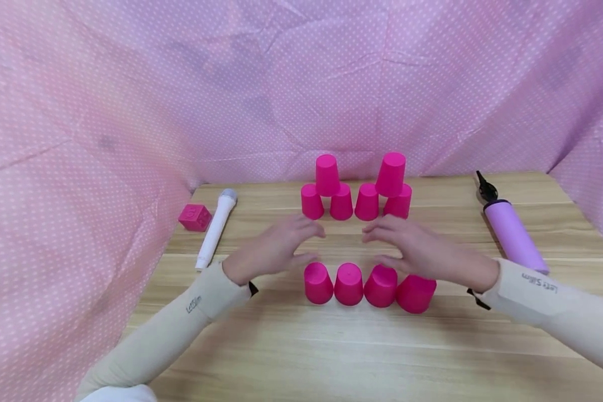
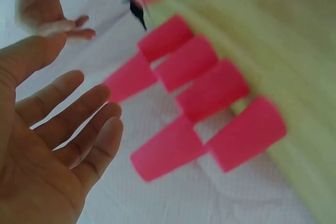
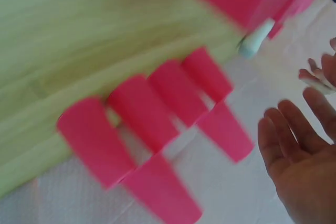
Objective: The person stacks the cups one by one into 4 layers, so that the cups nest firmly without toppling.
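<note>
Pink cups stand upside down on the wooden table (image 1: 301,357) in two groups. At the back, several form a row, with a left upper cup (image 1: 328,176) bridging the left pair and a right upper cup (image 1: 391,175) bridging the right pair. Nearer the person runs a front row of several cups (image 1: 349,285), side by side. My left hand (image 1: 281,248) hovers between the two groups at the left, fingers relaxed and holding nothing. Opposite it, my right hand (image 1: 414,245) faces inward with loosely bent fingers and an empty palm, partly covering the rightmost front cup (image 1: 416,295).
On the left lie a white toy microphone (image 1: 215,230) and a pink cube (image 1: 195,218) with raised marks. A purple hand pump (image 1: 515,234) with a black nozzle lies at the right. Pink dotted cloth (image 1: 301,84) hangs behind the table and along its sides.
</note>
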The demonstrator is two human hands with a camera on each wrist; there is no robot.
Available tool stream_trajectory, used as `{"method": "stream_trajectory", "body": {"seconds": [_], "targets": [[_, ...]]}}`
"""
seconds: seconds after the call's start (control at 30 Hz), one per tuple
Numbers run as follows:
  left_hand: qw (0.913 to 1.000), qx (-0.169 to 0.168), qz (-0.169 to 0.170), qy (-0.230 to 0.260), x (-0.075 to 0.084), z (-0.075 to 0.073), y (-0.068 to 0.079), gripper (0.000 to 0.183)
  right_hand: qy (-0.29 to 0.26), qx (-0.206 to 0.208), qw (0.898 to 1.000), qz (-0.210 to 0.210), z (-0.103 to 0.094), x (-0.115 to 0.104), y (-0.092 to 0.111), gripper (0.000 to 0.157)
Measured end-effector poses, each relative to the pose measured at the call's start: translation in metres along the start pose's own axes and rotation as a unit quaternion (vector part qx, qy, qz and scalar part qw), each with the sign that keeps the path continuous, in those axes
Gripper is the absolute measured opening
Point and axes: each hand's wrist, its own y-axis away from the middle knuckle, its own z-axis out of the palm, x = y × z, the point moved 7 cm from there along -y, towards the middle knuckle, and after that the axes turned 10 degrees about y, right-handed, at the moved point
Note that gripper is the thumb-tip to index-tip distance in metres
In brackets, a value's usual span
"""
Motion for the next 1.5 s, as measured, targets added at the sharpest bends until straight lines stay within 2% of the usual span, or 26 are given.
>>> {"method": "stream_trajectory", "body": {"seconds": [0.17, 0.4, 0.73, 0.97, 1.5], "targets": [[0.9987, -0.049, -0.011, 0.002, 0.006, 0.024, 0.016, 0.039, -0.002, -0.071, 0.997, -0.026, 0.021, -0.023, -0.005, 0.041], [0.9975, -0.060, -0.023, 0.028, 0.004, 0.039, 0.025, 0.031, -0.002, -0.098, 0.995, -0.024, 0.035, -0.030, -0.009, 0.039], [0.9959, -0.056, -0.043, 0.057, 0.002, 0.041, 0.028, 0.032, -0.014, -0.102, 0.995, -0.014, 0.038, -0.033, -0.012, 0.036], [0.9955, -0.050, -0.045, 0.067, 0.001, 0.042, 0.029, 0.032, -0.010, -0.103, 0.995, -0.007, 0.039, -0.036, -0.016, 0.034], [0.9960, -0.042, -0.048, 0.062, 0.001, 0.043, 0.029, 0.032, -0.016, -0.101, 0.995, -0.001, 0.039, -0.038, -0.018, 0.035]]}}
